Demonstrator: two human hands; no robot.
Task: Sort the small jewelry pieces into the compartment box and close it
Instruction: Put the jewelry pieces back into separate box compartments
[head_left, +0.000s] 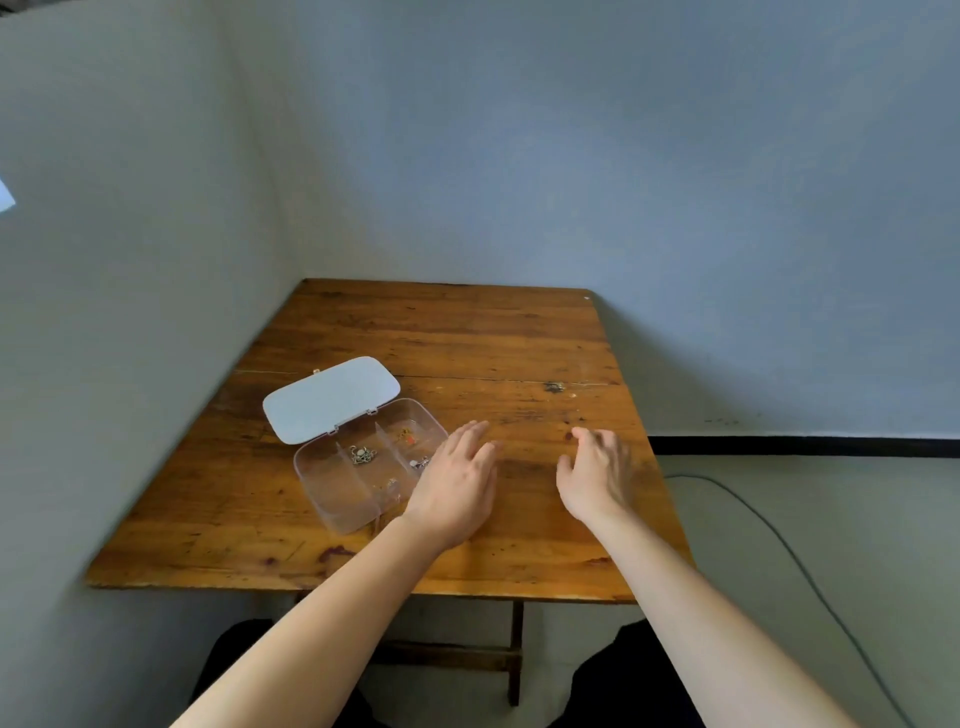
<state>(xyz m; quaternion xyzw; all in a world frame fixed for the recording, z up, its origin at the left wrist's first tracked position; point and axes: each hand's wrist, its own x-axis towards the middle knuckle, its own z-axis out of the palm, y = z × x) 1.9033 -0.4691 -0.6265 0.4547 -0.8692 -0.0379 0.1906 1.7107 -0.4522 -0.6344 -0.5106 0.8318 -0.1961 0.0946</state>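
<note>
A clear plastic compartment box (332, 486) lies open on the left part of the wooden table (467, 332), its white lid (330, 399) folded back behind it. A silver chain piece (362, 455) rests in a middle compartment. An orange and gold piece (408, 435) sits in the far right compartment, and other small pieces lie near the box's right edge, partly hidden by my left hand (456, 486). That hand is flat, palm down, over the box's right side, holding nothing. My right hand (597, 475) hovers palm down to the right, fingers apart and empty.
A small dark jewelry piece (555, 386) lies on the table at the far right, with a tiny speck (573, 395) beside it. Walls close in on the left and behind. A grey cable (779, 540) runs over the floor at right. My dark-clothed knees show under the near edge.
</note>
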